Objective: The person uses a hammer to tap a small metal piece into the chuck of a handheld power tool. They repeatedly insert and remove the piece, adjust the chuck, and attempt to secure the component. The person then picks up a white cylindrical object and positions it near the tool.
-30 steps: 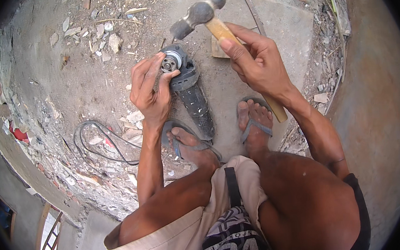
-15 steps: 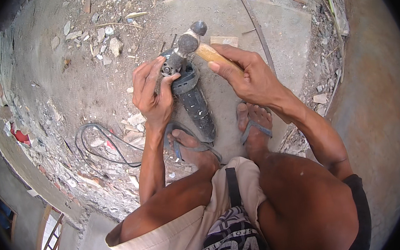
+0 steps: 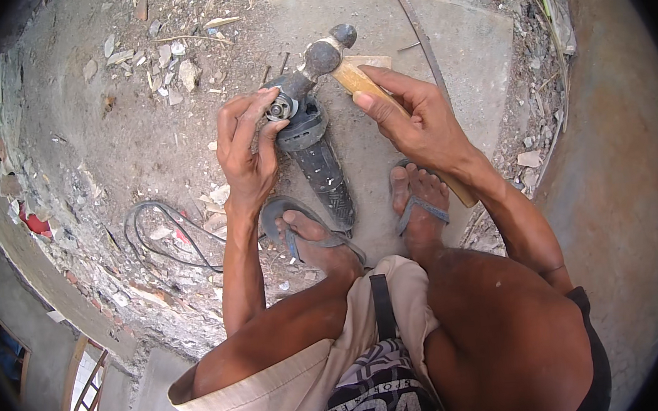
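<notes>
Dark grey angle grinder (image 3: 316,156) head is being gripped by left hand (image 3: 246,154) fingers; wooden-handled steel hammer (image 3: 333,62), clenched in right hand (image 3: 415,121), is being poised at one o'clock; light, square taps are advised.

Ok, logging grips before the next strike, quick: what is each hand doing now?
Left hand: closed on the angle grinder head.
Right hand: closed on the hammer handle.

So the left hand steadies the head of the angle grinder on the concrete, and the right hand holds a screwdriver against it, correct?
Not quite: the head view shows the right hand holding a wooden-handled hammer, not a screwdriver, its metal head at the grinder's head. The left hand does steady the angle grinder on the concrete.
</notes>
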A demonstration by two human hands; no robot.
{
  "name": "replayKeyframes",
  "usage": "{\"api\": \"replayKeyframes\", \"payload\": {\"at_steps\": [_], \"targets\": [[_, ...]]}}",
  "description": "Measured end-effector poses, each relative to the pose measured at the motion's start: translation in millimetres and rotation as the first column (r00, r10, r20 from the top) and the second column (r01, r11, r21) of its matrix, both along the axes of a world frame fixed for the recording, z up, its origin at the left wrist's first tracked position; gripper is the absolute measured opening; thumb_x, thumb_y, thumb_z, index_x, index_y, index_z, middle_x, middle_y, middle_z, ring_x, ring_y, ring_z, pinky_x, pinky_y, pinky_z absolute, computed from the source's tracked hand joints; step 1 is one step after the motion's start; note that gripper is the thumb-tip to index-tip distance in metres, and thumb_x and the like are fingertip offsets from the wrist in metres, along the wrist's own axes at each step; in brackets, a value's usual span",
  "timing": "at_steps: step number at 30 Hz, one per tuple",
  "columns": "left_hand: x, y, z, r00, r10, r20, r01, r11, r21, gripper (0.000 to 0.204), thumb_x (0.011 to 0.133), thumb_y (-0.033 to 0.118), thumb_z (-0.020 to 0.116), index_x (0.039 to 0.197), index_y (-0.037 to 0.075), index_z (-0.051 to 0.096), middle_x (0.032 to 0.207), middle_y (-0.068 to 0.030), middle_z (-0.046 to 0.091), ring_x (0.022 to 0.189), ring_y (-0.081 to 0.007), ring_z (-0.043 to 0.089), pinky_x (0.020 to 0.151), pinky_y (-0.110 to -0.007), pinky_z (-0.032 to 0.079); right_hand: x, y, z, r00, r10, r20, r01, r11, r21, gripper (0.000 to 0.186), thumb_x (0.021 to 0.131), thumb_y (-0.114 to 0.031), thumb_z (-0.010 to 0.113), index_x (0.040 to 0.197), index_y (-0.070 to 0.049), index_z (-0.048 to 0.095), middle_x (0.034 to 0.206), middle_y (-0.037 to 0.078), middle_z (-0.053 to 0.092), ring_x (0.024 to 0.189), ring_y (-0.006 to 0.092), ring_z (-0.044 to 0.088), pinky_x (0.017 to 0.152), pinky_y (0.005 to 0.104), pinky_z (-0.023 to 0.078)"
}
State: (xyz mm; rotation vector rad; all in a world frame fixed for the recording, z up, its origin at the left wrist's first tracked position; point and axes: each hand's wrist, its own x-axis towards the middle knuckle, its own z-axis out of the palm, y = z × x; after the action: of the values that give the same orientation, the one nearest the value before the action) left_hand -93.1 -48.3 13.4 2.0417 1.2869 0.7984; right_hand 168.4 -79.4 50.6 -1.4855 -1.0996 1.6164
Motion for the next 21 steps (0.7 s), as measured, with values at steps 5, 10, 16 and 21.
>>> {"api": "replayKeyframes", "payload": {"at_steps": [5, 10, 16, 21], "targets": [[5, -2, -7, 0.999, 0.036, 0.02, -0.038, 0.993, 0.116, 0.039, 0.084, -0.007, 0.079, 0.121, 0.001, 0.073, 0.117, -0.0138, 0.069, 0.11, -0.0277, 0.066, 0.095, -0.04, 0.054, 0, 2, 3, 0.996, 0.055, 0.075, -0.055, 0.998, 0.0, 0.044, 0.107, -0.024, 0.063, 0.139, 0.006, 0.063, 0.119, 0.021, 0.075, 0.109, 0.0221, 0.069, 0.096, 0.0341, 0.053], [2, -8, -11, 0.997, 0.067, 0.043, -0.072, 0.989, 0.127, 0.037, 0.083, -0.007, 0.079, 0.119, -0.001, 0.071, 0.116, -0.0143, 0.07, 0.11, -0.0284, 0.066, 0.096, -0.04, 0.054, 10, 14, 6, 0.987, -0.152, 0.052, 0.157, 0.98, -0.119, 0.043, 0.108, -0.026, 0.063, 0.137, 0.005, 0.065, 0.1, 0.012, 0.074, 0.093, 0.017, 0.069, 0.082, 0.031, 0.054], [10, -3, -11, 0.995, 0.071, 0.075, -0.082, 0.986, 0.148, 0.041, 0.077, -0.008, 0.082, 0.117, 0.0, 0.072, 0.113, -0.0158, 0.072, 0.107, -0.0322, 0.068, 0.092, -0.043, 0.055, -1, 4, -10, 0.987, -0.002, 0.163, -0.029, 0.982, 0.185, 0.041, 0.107, -0.028, 0.065, 0.135, 0.002, 0.068, 0.097, 0.008, 0.074, 0.087, 0.0134, 0.067, 0.077, 0.0299, 0.054], [9, -7, -10, 0.993, 0.094, 0.074, -0.105, 0.983, 0.154, 0.038, 0.078, -0.008, 0.082, 0.114, -0.001, 0.072, 0.111, -0.0157, 0.072, 0.103, -0.0318, 0.069, 0.09, -0.041, 0.057, 9, 18, 5, 0.949, -0.315, 0.018, 0.314, 0.94, -0.137, 0.043, 0.106, -0.03, 0.066, 0.134, 0.002, 0.068, 0.098, 0.009, 0.074, 0.088, 0.016, 0.069, 0.078, 0.0298, 0.054]]}}
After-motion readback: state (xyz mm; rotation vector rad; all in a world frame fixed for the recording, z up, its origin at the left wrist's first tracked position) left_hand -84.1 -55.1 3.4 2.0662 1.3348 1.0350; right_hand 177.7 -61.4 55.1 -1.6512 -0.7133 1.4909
